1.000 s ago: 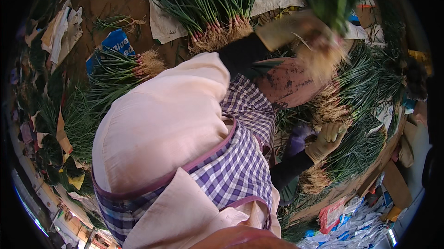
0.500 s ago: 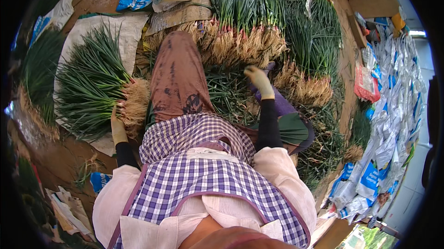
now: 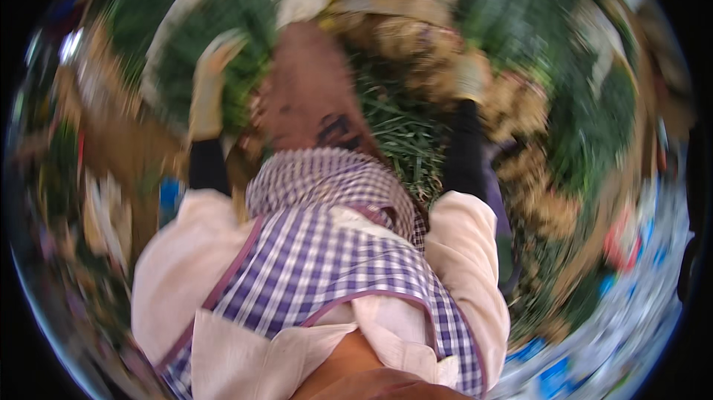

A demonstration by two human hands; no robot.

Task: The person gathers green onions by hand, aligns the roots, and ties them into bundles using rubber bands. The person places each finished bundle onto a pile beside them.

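Motion blurs the view. My left hand point(image 3: 212, 84), in a pale yellow glove, lies over the leaves of a green onion bunch point(image 3: 186, 66) on a pale sack point(image 3: 178, 10), left of my brown-covered knee point(image 3: 312, 88); its fingers are smeared. My right hand point(image 3: 471, 73), gloved alike, is at the tan roots point(image 3: 416, 40) of bundled green onions point(image 3: 520, 14) on the right; I cannot make out whether it grips any.
Loose leaves point(image 3: 397, 132) lie beside my knee. More bundles point(image 3: 587, 162) line the right, more greens point(image 3: 126, 28) the upper left. Brown ground point(image 3: 134, 147) with scraps lies left; crumpled blue and white plastic sacks point(image 3: 616, 326) are at the lower right.
The view has turned. Since half a second ago my left hand has moved up over the bunch's leaves, and my right hand has reached further up to the root ends of the right-hand bundles.
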